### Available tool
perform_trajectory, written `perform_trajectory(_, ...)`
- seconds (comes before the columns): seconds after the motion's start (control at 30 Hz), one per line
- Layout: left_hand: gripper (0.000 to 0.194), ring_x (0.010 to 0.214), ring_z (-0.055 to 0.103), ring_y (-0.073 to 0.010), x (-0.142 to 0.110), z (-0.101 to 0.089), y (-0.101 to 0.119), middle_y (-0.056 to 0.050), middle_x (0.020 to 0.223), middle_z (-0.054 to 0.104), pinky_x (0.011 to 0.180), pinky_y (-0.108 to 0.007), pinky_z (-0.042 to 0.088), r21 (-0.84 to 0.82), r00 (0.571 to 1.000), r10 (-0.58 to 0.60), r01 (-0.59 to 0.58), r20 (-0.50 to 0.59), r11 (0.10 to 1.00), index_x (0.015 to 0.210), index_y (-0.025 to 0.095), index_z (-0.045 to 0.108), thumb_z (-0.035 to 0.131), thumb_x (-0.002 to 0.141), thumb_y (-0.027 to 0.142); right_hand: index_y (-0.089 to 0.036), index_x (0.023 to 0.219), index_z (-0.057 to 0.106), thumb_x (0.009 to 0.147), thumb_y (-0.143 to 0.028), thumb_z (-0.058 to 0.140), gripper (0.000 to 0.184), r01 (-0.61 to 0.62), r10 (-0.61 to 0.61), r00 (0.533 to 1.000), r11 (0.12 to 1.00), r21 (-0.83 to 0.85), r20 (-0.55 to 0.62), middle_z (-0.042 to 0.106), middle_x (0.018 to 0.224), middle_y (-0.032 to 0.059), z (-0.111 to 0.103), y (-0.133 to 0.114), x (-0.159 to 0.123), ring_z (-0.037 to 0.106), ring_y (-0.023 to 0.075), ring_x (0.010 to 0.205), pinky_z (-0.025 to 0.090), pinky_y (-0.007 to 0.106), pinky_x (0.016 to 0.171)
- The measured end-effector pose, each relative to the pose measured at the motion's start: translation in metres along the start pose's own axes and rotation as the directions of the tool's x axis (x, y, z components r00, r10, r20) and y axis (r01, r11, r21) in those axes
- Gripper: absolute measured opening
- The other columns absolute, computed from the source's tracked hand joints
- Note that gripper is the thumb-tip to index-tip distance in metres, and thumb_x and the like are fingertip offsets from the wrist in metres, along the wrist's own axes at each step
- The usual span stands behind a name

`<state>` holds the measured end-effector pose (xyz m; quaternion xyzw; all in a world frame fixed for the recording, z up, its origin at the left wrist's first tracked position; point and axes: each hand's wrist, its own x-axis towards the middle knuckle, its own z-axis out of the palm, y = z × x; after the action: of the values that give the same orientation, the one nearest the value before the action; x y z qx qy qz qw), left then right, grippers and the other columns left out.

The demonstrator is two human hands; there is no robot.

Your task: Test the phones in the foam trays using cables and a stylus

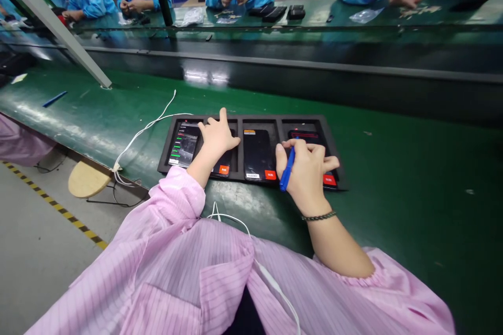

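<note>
A black tray (281, 121) with several slots lies on the green table (393, 167), a phone in each slot. My left hand (217, 135) rests open on the second phone (225, 167), fingers spread, next to the leftmost phone (184, 146) whose screen is lit. The third phone (257, 154) is dark with a red patch at its near end. My right hand (306, 167) is closed round a blue pen (287, 170) and rests over the rightmost phone (328, 178), pen tip pointing away from me.
A white cable (145, 128) runs from the tray's left to the table edge. A dark conveyor belt (314, 78) lies beyond. People in blue coats work at the far bench. A round stool (87, 179) stands at the left, and another blue pen (55, 98) lies far left.
</note>
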<state>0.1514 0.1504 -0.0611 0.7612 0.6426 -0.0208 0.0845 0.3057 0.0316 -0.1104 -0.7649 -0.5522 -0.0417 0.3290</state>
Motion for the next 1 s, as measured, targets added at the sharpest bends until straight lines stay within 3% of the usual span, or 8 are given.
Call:
perform_trajectory(0.17,0.105,0.126,0.059,-0.0407,-0.006,-0.001,-0.003,-0.029,0.141,0.054,0.117,-0.057,0.024,0.011,1.0,0.01,-0.01,0.016,1.0,0.162,0.013,0.017,0.074,0.081,0.048,-0.019,0.092,0.058,0.097,-0.04,0.044,0.025,0.022,-0.022,1.0,1.0,0.006,-0.015,0.064,0.095,0.0132,0.0,0.006,-0.006,0.05,0.0317,0.099,0.023,0.048,0.091)
perform_trajectory(0.4,0.098,0.13,0.056,-0.0393,-0.004,0.0,0.002,-0.028,0.134,0.059,0.112,-0.051,0.03,0.016,1.0,0.017,-0.017,0.025,1.0,0.16,0.012,0.019,0.071,0.083,0.044,-0.018,0.096,0.059,0.096,-0.035,0.044,0.022,0.001,0.003,0.994,0.999,-0.037,0.107,0.061,0.089,0.0136,0.009,-0.002,0.006,0.049,0.0342,0.103,0.024,0.05,0.092)
perform_trajectory(0.63,0.102,0.127,0.058,-0.0395,-0.01,0.005,0.001,-0.027,0.14,0.053,0.112,-0.05,0.03,-0.044,0.999,-0.04,0.038,-0.031,0.998,0.161,0.013,0.017,0.073,0.081,0.041,-0.017,0.096,0.059,0.096,-0.034,0.044,0.023,-0.02,0.041,0.966,0.996,-0.084,0.257,0.06,0.082,0.0133,0.018,-0.014,0.029,0.05,0.0345,0.099,0.025,0.05,0.091)
perform_trajectory(1.0,0.105,0.129,0.057,-0.0408,-0.008,0.005,0.002,-0.027,0.139,0.055,0.113,-0.051,0.029,-0.043,0.999,-0.043,0.042,-0.022,0.998,0.161,0.013,0.016,0.076,0.079,0.042,-0.018,0.098,0.057,0.092,-0.031,0.045,0.019,-0.07,0.069,0.981,0.998,0.002,0.183,0.061,0.08,0.0117,0.03,-0.011,0.029,0.051,0.0318,0.088,0.024,0.042,0.085)
